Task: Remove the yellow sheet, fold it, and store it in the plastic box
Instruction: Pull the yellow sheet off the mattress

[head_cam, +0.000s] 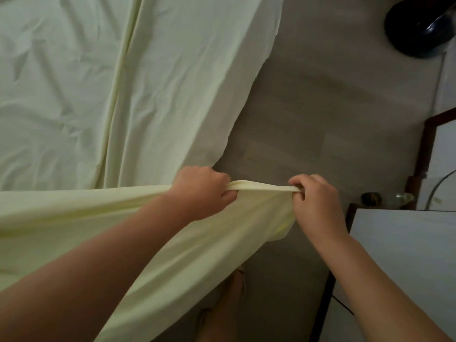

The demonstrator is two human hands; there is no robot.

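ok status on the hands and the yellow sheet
Left hand and right hand both gripping one bunched edge of the pale yellow fabric sheet. Sheet stretched taut, rest spread out behind. Plastic box not in view. Nothing in the way.

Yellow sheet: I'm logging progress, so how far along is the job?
Early. Done: one end of the yellow sheet hangs off the bed, over the floor. In hand: the left hand and right hand grip its bunched edge, stretched between them. Left: most of it lies spread on the bed, not folded small; no plastic box is in view.
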